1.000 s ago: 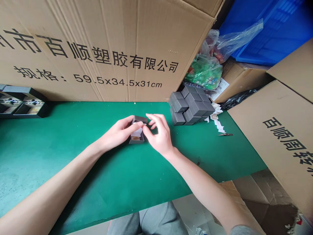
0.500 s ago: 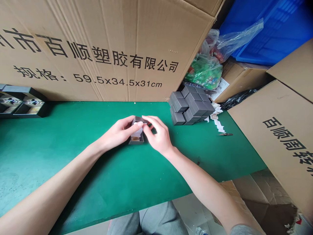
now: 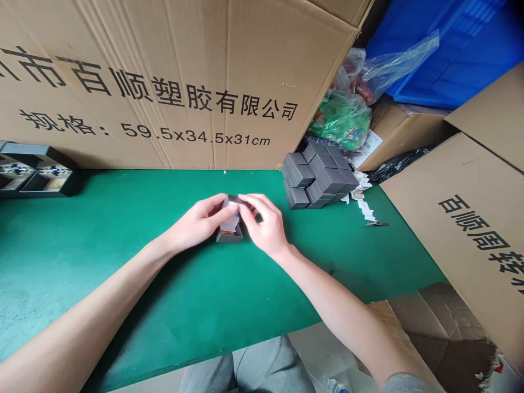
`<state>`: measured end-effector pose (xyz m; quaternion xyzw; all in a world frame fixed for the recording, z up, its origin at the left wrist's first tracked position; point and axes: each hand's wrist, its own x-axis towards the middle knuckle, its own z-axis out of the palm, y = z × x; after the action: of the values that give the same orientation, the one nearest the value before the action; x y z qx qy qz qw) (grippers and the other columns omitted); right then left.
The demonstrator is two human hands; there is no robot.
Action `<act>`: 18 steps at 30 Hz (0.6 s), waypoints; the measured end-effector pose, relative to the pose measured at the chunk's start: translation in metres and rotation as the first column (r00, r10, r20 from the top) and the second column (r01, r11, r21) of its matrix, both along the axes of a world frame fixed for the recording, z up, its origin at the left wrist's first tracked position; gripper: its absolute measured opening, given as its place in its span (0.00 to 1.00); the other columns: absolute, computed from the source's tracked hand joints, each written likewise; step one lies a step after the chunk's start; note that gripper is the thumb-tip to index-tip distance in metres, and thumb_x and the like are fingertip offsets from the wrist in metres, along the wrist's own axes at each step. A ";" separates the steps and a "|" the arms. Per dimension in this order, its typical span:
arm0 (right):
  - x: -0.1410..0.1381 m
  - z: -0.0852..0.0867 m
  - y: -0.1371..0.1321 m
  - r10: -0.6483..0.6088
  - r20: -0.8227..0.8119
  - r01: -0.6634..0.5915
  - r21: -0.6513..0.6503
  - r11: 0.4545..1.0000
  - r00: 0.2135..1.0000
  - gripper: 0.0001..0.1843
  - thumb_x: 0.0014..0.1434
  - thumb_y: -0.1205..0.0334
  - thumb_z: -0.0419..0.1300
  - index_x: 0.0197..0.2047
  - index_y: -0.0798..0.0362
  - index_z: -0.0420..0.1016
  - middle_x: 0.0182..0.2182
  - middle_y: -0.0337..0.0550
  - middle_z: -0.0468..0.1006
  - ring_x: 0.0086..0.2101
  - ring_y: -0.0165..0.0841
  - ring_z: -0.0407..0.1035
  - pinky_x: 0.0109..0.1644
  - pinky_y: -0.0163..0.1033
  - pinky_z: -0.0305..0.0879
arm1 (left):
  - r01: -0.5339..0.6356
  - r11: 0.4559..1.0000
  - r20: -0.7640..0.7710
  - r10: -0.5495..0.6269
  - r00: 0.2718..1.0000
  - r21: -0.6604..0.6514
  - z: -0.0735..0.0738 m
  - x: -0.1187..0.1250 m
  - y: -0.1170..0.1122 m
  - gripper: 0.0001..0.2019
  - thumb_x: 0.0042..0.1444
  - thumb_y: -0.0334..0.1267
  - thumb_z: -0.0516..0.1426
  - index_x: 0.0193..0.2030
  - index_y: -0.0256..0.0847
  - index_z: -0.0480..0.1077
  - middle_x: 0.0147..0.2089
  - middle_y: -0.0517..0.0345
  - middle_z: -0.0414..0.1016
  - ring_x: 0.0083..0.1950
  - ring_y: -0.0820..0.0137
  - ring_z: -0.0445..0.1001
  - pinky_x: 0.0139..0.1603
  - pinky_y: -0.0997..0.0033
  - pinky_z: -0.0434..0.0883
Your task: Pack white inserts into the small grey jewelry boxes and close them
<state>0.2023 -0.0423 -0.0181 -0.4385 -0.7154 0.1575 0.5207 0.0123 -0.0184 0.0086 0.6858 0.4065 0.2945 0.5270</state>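
Observation:
A small dark grey box [image 3: 230, 237], open at the top, is between my hands over the green table. A white paper-like piece [image 3: 230, 222] lies inside it, with a brownish patch at the near end. My left hand [image 3: 204, 215] wraps the box from the left, its thumb pressing on the white piece. My right hand [image 3: 264, 221] is curled at the far right corner, thumb and fingers closed on the box edge; its fingers partly hide what they pinch.
Stacked grey boxes [image 3: 321, 177] stand to the right, with white scraps [image 3: 366, 210] and small metal snips [image 3: 375, 224] nearby. Dark open cases [image 3: 49, 174] sit at the far left. A large carton [image 3: 172, 43] walls the back; another carton [image 3: 462, 218] flanks the right.
The near end of the small box has swung slightly to the right, and the white piece covers more of the brownish patch. Both hands stay in nearly the same place.

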 end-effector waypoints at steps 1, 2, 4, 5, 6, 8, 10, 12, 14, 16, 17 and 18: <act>0.000 0.000 0.000 0.001 0.000 -0.001 0.001 1.000 1.000 0.14 0.71 0.58 0.56 0.53 0.50 0.79 0.48 0.48 0.81 0.44 0.33 0.77 0.43 0.35 0.77 | 0.001 1.000 -0.002 -0.001 1.000 0.002 0.000 0.000 0.000 0.21 0.64 0.58 0.56 0.34 0.42 0.61 0.31 0.64 0.62 0.31 0.72 0.62 0.31 0.73 0.62; 0.000 -0.001 0.000 0.001 0.002 -0.001 -0.001 1.000 1.000 0.14 0.71 0.58 0.56 0.53 0.50 0.79 0.49 0.48 0.81 0.45 0.33 0.77 0.43 0.35 0.78 | 0.002 1.000 -0.004 -0.002 1.000 0.003 0.001 0.000 0.000 0.21 0.64 0.58 0.56 0.34 0.42 0.62 0.31 0.64 0.62 0.32 0.72 0.62 0.31 0.73 0.62; 0.000 -0.001 -0.001 -0.005 0.007 0.005 -0.012 1.000 1.000 0.14 0.71 0.57 0.56 0.53 0.49 0.79 0.49 0.48 0.81 0.44 0.33 0.77 0.43 0.36 0.78 | 0.002 1.000 -0.005 -0.002 1.000 0.003 0.002 0.000 -0.001 0.21 0.65 0.58 0.56 0.34 0.42 0.62 0.31 0.64 0.62 0.32 0.72 0.62 0.31 0.73 0.62; 0.000 -0.001 -0.001 -0.007 0.009 0.007 -0.015 1.000 1.000 0.13 0.71 0.57 0.56 0.53 0.49 0.79 0.49 0.48 0.81 0.44 0.33 0.77 0.43 0.36 0.78 | -0.001 1.000 -0.005 0.001 1.000 0.001 0.003 0.001 -0.001 0.21 0.65 0.58 0.56 0.34 0.42 0.62 0.31 0.64 0.61 0.32 0.72 0.61 0.31 0.73 0.61; 0.000 -0.001 -0.001 -0.008 0.009 0.008 -0.016 1.000 1.000 0.13 0.70 0.57 0.56 0.52 0.50 0.79 0.48 0.48 0.81 0.44 0.33 0.77 0.43 0.36 0.78 | -0.003 1.000 -0.005 0.003 1.000 -0.004 0.004 0.001 -0.002 0.21 0.64 0.58 0.56 0.33 0.42 0.62 0.30 0.64 0.61 0.31 0.72 0.61 0.30 0.74 0.61; -0.001 -0.001 -0.001 -0.009 0.006 0.009 -0.006 1.000 1.000 0.13 0.70 0.58 0.57 0.52 0.50 0.79 0.47 0.48 0.81 0.43 0.33 0.77 0.42 0.36 0.77 | -0.005 1.000 -0.006 0.005 1.000 -0.015 0.005 0.002 -0.002 0.21 0.64 0.58 0.56 0.33 0.42 0.62 0.30 0.65 0.62 0.31 0.73 0.61 0.29 0.74 0.60; -0.001 0.000 -0.001 -0.013 0.007 0.014 -0.002 1.000 1.000 0.12 0.69 0.59 0.57 0.51 0.51 0.79 0.47 0.48 0.81 0.42 0.33 0.77 0.41 0.36 0.77 | -0.007 1.000 -0.013 0.006 1.000 -0.026 0.005 0.003 -0.003 0.21 0.64 0.58 0.56 0.34 0.42 0.63 0.29 0.65 0.64 0.30 0.72 0.62 0.29 0.74 0.61; -0.002 0.001 -0.001 -0.020 0.011 0.020 -0.006 1.000 1.000 0.12 0.69 0.59 0.57 0.51 0.51 0.79 0.46 0.48 0.81 0.41 0.32 0.77 0.40 0.36 0.76 | -0.012 0.999 -0.026 0.012 1.000 -0.033 0.005 0.003 -0.003 0.21 0.64 0.59 0.56 0.35 0.41 0.65 0.30 0.64 0.66 0.30 0.72 0.64 0.29 0.74 0.62; -0.002 0.001 -0.002 -0.018 0.005 0.018 -0.003 1.000 1.000 0.12 0.68 0.60 0.57 0.50 0.51 0.79 0.46 0.48 0.81 0.40 0.32 0.77 0.39 0.36 0.76 | -0.022 0.999 -0.036 0.021 0.999 -0.033 0.004 0.003 -0.003 0.21 0.64 0.58 0.56 0.35 0.41 0.65 0.29 0.64 0.67 0.30 0.72 0.65 0.29 0.74 0.62; -0.002 0.002 -0.002 -0.014 -0.007 0.014 0.011 1.000 1.000 0.12 0.68 0.60 0.58 0.50 0.52 0.79 0.45 0.48 0.81 0.38 0.31 0.76 0.39 0.36 0.76 | -0.029 0.999 -0.046 0.028 0.999 -0.024 0.003 0.003 -0.003 0.21 0.64 0.58 0.56 0.34 0.41 0.65 0.28 0.64 0.67 0.29 0.72 0.65 0.29 0.73 0.62; -0.002 0.002 -0.002 -0.015 -0.008 0.015 0.015 1.000 1.000 0.12 0.68 0.60 0.57 0.50 0.52 0.79 0.45 0.48 0.81 0.38 0.31 0.76 0.38 0.36 0.75 | -0.033 0.999 -0.053 0.032 0.998 -0.013 0.003 0.003 -0.003 0.21 0.64 0.58 0.56 0.33 0.41 0.64 0.28 0.65 0.66 0.29 0.72 0.64 0.28 0.73 0.61; -0.002 0.002 -0.003 -0.019 -0.003 0.019 0.015 1.000 1.000 0.12 0.68 0.60 0.57 0.50 0.52 0.79 0.45 0.47 0.81 0.37 0.31 0.75 0.38 0.36 0.75 | -0.037 0.999 -0.063 0.037 0.997 0.005 0.003 0.003 -0.004 0.21 0.64 0.57 0.56 0.33 0.41 0.64 0.28 0.65 0.65 0.29 0.73 0.64 0.28 0.73 0.61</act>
<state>0.2000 -0.0449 -0.0161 -0.4412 -0.7115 0.1476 0.5266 0.0151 -0.0220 0.0115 0.6881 0.4350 0.2831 0.5071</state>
